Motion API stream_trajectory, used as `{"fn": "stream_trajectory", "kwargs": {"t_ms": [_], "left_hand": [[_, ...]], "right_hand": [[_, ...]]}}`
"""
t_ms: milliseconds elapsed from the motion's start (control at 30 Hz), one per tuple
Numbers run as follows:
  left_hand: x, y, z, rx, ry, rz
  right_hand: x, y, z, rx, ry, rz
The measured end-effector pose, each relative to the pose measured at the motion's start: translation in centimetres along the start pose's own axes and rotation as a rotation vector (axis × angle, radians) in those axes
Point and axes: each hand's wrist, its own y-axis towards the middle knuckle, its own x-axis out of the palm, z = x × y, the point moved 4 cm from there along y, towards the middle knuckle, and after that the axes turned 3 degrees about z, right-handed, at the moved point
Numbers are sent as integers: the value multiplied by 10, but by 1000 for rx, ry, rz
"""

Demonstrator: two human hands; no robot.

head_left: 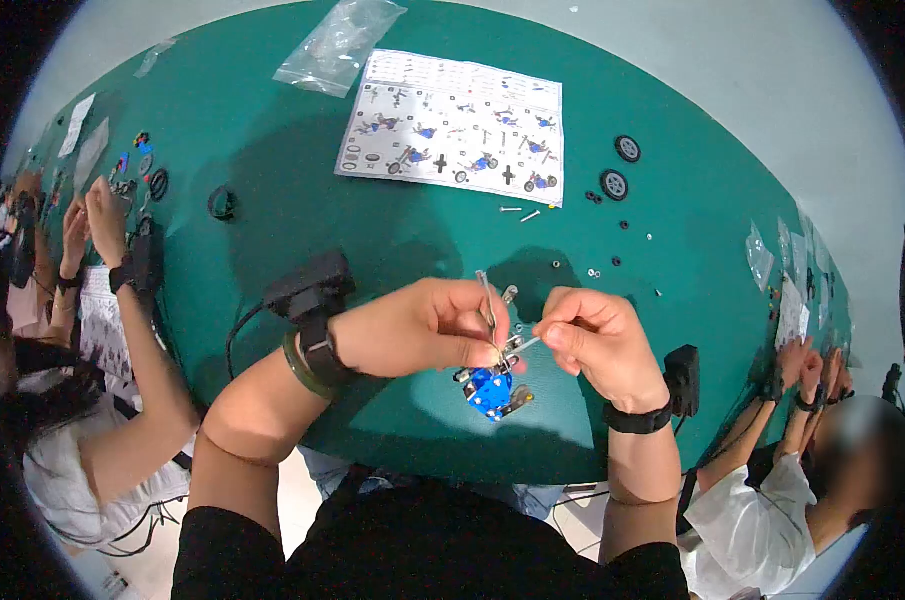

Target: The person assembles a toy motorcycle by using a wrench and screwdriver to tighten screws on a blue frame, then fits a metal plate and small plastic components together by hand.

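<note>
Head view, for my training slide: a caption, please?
Left hand and right hand work on a small blue model at a green table, an illustrated sheet and two wheels beyond.

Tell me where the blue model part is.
In the head view, the blue model part lies below and slightly right of centre, just below the left hand, towards the person's edge of the green table.
</note>
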Motion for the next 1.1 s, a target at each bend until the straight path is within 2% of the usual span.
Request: {"fn": "stream_trajectory", "kwargs": {"t_ms": [100, 233, 300, 400, 500, 700, 800, 1000, 1100], "left_hand": [[11, -1, 3, -52, -186, -33], [-2, -4, 6, -118, -39, -3], [-3, -4, 3, -89, -101, -10], [-3, -4, 5, -47, -127, 6], [-5, -6, 11, -54, -97, 15], [-7, -6, 7, -65, -125, -4], [-8, -5, 5, -65, -164, -3], [-8, -5, 1, -71, -234, 27], [-8, -5, 5, -58, -235, 34]], "right_hand": [[1, -4, -2, -28, 64, -3], [4, -4, 2, -35, 151, 16], [5, -2, 5, -41, 158, 9], [3, -4, 1, -164, -77, 34], [6, -5, -10, -492, -405, 5], [12, -12, -12, -441, -469, 108], [12, -14, -12, -498, -534, 125], [18, -22, -14, -353, -500, 156], [17, -22, -10, -484, -609, 138]]}}
